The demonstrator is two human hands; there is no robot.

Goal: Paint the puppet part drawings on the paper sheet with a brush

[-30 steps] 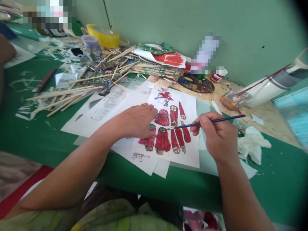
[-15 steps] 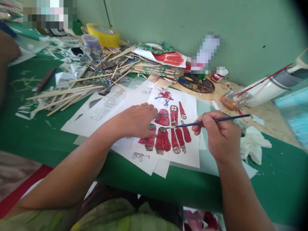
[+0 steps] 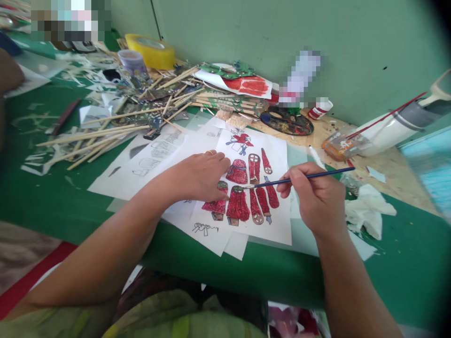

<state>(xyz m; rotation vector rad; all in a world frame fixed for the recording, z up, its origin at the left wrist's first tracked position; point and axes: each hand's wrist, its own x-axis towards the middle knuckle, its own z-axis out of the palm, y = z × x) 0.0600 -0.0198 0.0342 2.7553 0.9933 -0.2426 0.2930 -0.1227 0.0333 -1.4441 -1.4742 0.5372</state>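
A white sheet (image 3: 278,225) with several red painted figure parts lies on other papers. My left hand (image 3: 200,176) rests on its left side with fingers spread and holds nothing. In my right hand (image 3: 310,195) is a thin dark blue brush (image 3: 327,173), pinched between thumb and fingers. The brush tip touches the green top of a red painted skirt shape (image 3: 238,205) near the sheet's middle. Grey pencil drawings show on the paper (image 3: 155,157) under my left wrist.
Wooden sticks (image 3: 105,136) and scraps lie at the left. Behind are yellow tape (image 3: 151,54), a paint palette (image 3: 287,121) and a red-white tube (image 3: 320,109). At the right are a jar (image 3: 338,143) and crumpled tissue (image 3: 369,211). Another person's arm (image 3: 9,75) shows far left.
My right hand has moved slightly left with the brush, and the brush's back end has shifted left. My left hand has stayed in place on the paper.
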